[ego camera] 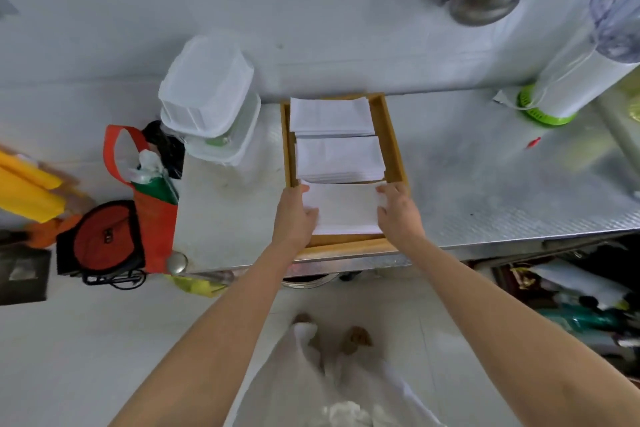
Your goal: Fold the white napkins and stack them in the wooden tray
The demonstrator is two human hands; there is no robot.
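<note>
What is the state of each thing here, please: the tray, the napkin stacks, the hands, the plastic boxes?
Tray: holds three napkin stacks in a row.
Far stack: folded, lying flat.
Middle stack: folded, lying flat.
Near stack: folded, held at both ends.
Left hand: grip on the near stack's left end.
Right hand: grip on its right end.
Plastic boxes: upside down, stacked.

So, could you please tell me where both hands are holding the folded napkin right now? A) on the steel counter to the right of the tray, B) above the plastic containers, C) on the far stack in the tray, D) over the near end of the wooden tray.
D: the left hand and right hand hold the napkin by its sides over the near end of the wooden tray, in front of two stacks.
</note>
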